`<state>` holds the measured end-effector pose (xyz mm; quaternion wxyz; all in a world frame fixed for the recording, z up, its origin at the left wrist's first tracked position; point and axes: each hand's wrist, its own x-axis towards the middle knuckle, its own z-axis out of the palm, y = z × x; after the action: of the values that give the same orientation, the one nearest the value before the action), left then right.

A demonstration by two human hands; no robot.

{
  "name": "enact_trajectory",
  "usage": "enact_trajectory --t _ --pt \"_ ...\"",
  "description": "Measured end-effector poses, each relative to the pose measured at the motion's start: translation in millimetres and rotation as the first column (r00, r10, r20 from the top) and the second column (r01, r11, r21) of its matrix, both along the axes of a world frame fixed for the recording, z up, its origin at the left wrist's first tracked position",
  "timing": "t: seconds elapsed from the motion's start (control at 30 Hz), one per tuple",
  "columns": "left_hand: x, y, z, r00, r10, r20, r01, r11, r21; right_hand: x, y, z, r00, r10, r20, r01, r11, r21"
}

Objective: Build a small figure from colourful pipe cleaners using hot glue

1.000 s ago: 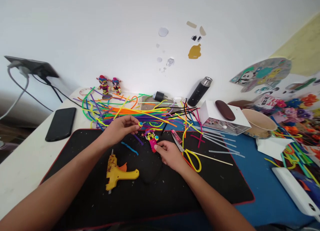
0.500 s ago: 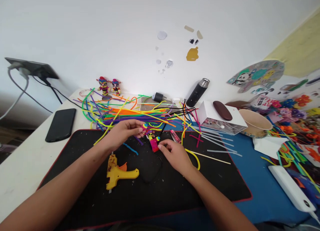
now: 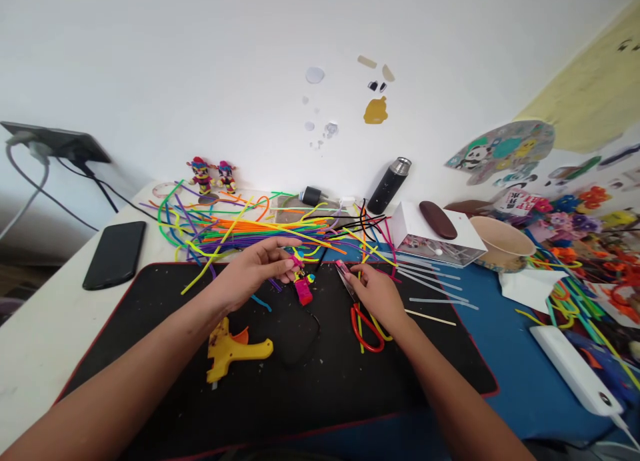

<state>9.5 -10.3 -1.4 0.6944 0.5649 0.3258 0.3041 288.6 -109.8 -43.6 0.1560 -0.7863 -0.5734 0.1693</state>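
My left hand (image 3: pixel 267 268) pinches the upper part of a small pink pipe-cleaner doll (image 3: pixel 303 292) with yellow and blue bits, holding it over the black mat (image 3: pixel 300 408). To its right, my right hand (image 3: pixel 373 289) is closed, thumb and fingers around a slim pink object (image 3: pixel 341 265) whose kind I cannot make out. Scissors (image 3: pixel 367 329) with red handles lie on the mat beneath that hand; its fingers partly cover the blades. A yellow glue gun (image 3: pixel 237 351) lies on the mat below my left hand.
Loose coloured pipe cleaners (image 3: pixel 260 228) are heaped behind the mat. Two finished dolls (image 3: pixel 201 176) stand by the wall. A phone (image 3: pixel 115 254) lies at left; a black flask (image 3: pixel 390 186), a white box (image 3: pixel 433 238), clear glue sticks (image 3: pixel 435 280) and a white power bank (image 3: pixel 575 368) are at right.
My right hand has left the doll, moved right and closed on the slim pink object, uncovering the red scissor handles. My left hand still holds the doll, and the view has shifted slightly.
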Motion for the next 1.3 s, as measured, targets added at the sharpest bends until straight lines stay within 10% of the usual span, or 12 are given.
enact_trajectory --t 0.47,0.77,1.3 --pt "16.0 -4.8 10.9 0.996 -0.009 0.092 0.014 0.999 -0.051 0.1 18.3 -10.2 0.992 0.028 0.126 -0.021 0.998 -0.054" --pt "19.3 -2.6 19.6 0.992 -0.041 0.116 0.037 0.998 0.043 -9.0 4.5 -13.1 0.967 0.052 -0.248 0.001 0.978 0.210" --pt "25.8 3.6 24.0 0.944 0.128 0.306 -0.059 0.973 -0.224 -79.5 40.6 -3.3 0.284 0.228 -0.931 0.073 0.963 0.258"
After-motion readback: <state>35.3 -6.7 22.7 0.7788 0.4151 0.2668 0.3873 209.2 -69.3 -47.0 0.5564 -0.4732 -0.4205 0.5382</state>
